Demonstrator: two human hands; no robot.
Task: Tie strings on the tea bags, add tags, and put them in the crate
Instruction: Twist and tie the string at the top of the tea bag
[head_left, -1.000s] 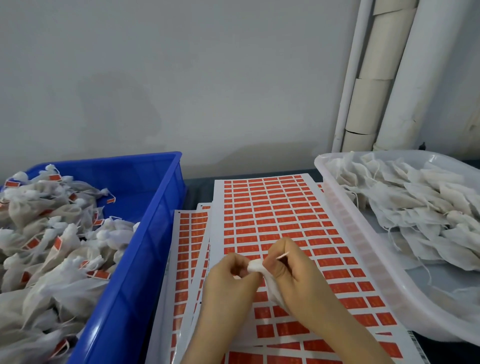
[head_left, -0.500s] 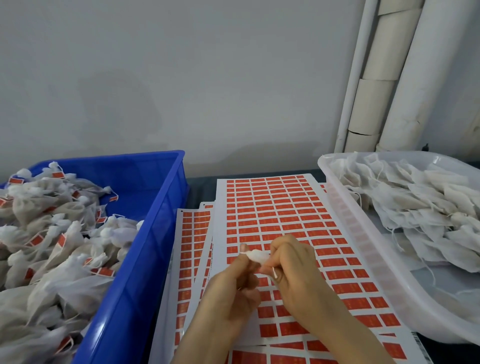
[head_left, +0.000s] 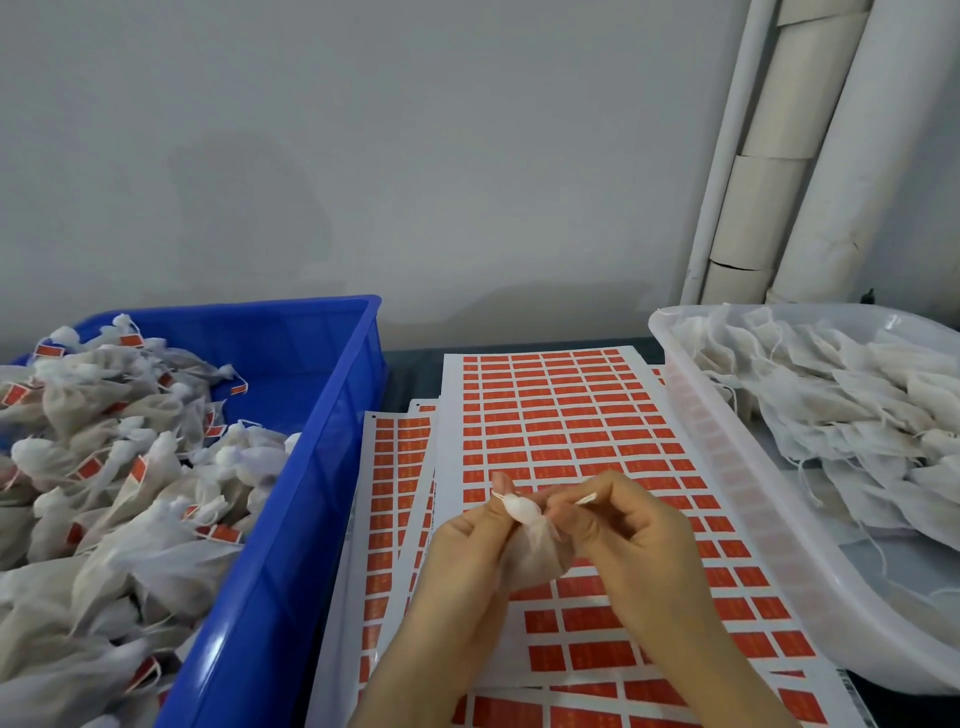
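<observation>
A white mesh tea bag (head_left: 530, 545) hangs between my hands above the sheets of red tags (head_left: 561, 415). My left hand (head_left: 462, 566) grips the bag at its gathered neck, with a thin white string (head_left: 500, 495) looped over the fingertips. My right hand (head_left: 634, 551) pinches the other end of the string beside the neck. The blue crate (head_left: 311, 467) on the left holds several tied bags with red tags. A white plastic tray (head_left: 737, 493) on the right holds several untied bags with loose strings.
More tag sheets are fanned out under the top one, between crate and tray. White and beige pipes (head_left: 769, 171) run up the wall at the back right. A grey wall stands close behind the table.
The bag now hangs lower between my hands with its body in view. My right hand has pulled the string end out to the right of the neck.
</observation>
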